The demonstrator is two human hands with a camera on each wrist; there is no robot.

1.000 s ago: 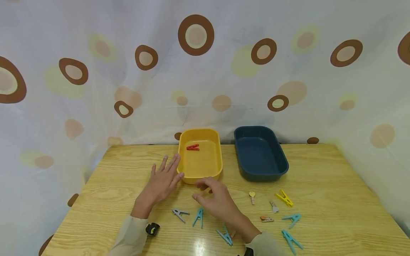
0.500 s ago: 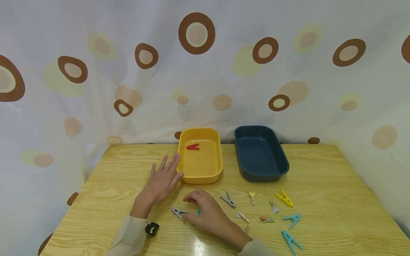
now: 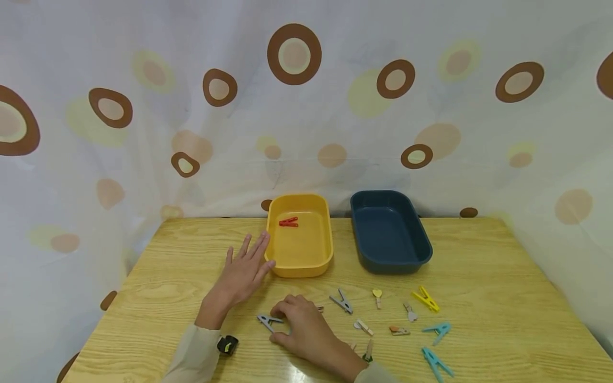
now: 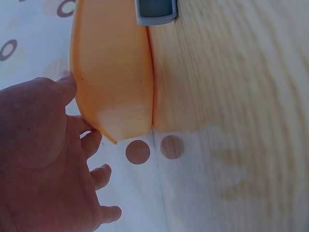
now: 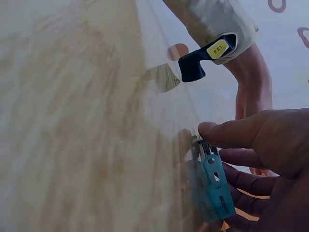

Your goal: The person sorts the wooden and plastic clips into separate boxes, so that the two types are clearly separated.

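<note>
My left hand, fingers straight and spread, rests against the left wall of a yellow plastic bin; the left wrist view shows its thumb and fingertips along the rim. Inside that bin lies a red clothespin. Low over the table, my right hand has thumb and index finger apart on either side of a grey clothespin. A teal clothespin sits close under its fingers in the right wrist view, mostly hidden from the head view. No firm grip on either clothespin is visible.
A dark blue bin stands right of the yellow one. To the right lie another grey clothespin, a yellow clothespin, teal clothespins and several small wooden clips, one with a yellow heart. A patterned cloth hangs behind.
My right hand has moved from the yellow bin's front edge down and left to the grey clothespin, uncovering another grey clothespin and small wooden clips. My left hand stays put.
</note>
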